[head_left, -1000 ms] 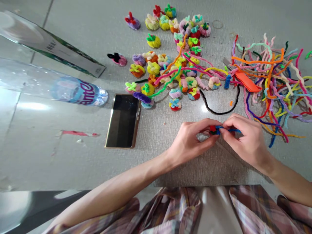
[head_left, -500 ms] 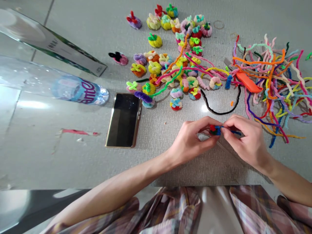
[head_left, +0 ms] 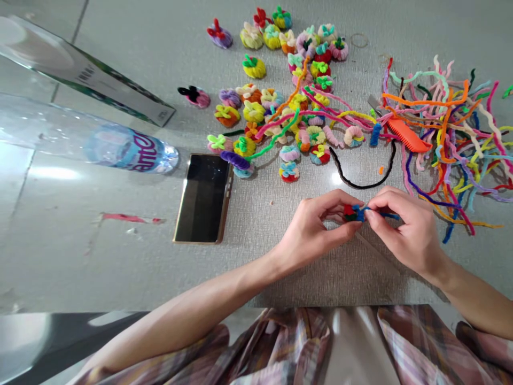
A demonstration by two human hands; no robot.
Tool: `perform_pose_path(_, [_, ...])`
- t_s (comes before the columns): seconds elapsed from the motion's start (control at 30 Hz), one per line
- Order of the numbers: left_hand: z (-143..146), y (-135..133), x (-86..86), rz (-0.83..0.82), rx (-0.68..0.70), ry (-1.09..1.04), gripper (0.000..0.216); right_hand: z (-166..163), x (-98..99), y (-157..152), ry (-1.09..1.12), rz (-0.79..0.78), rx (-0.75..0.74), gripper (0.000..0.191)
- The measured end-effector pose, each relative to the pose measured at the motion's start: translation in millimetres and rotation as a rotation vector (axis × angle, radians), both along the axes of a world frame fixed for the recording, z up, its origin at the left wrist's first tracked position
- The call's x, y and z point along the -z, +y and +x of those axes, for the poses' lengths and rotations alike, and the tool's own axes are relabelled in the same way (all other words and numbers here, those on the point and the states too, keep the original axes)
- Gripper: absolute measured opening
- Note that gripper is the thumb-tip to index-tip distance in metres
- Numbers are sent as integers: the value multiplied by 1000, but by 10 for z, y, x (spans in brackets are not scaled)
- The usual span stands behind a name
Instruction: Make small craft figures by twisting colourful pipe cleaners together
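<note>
Between the thumb and fingers of my left hand (head_left: 316, 222) sits a small pipe-cleaner piece (head_left: 350, 213), red and dark green with blue at its right end. My right hand (head_left: 404, 227) pinches a blue pipe cleaner (head_left: 390, 216) that joins this piece; its loose end sticks out to the right past my fingers. The two hands' fingertips almost meet. Just beyond them a black pipe cleaner (head_left: 363, 187) lies curved on the table, with a tiny orange scrap (head_left: 381, 170) beside it.
Several finished fuzzy ornaments (head_left: 253, 111) cluster at the back middle. A heap of loose pipe cleaners (head_left: 452, 144) lies at right, with an orange-handled cutter (head_left: 411, 136) on its left side. A phone (head_left: 203, 198), a plastic bottle (head_left: 128, 148) and a carton (head_left: 92, 69) are to the left.
My left fingers have opened slightly around the piece, so more of its red and blue shows. The right hand has barely shifted and still pinches the blue pipe cleaner.
</note>
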State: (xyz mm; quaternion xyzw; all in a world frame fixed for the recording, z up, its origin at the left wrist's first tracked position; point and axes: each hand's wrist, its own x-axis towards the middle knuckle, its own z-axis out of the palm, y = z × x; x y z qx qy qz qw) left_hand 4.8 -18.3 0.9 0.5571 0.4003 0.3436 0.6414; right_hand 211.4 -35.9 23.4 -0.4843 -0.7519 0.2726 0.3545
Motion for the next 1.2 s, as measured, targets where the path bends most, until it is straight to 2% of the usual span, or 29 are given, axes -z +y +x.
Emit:
perform_pose_path(0.17, [-10, 13, 6, -4, -8, -43, 18, -2, -15, 4, 18, -12, -1, 15])
perform_pose_path(0.37, [-25, -4, 0, -10, 18, -51, 19, 13, 30, -8, -34, 100, -97, 15])
perform_pose_path(0.53, [-28, -12, -6, 148, 23, 65, 13, 4, 54, -27, -92, 164, -116, 16])
perform_pose_path(0.7, [-26, -33, 36, 336, -25, 157, 7, -3, 72, -30, -89, 149, -84, 18])
perform_pose_path(0.9, [-26, -40, 63, 409, -47, 223, 3, -5, 88, -27, -89, 149, -60, 18])
perform_pose_path(0.97, [-23, -43, 60, 406, -56, 210, 4, -13, 83, -41, -87, 152, -54, 17])
perform_pose_path(1.2, [-8, -63, -1, 210, -1, 57, 13, -50, 75, -119, -92, 115, -33, 16])
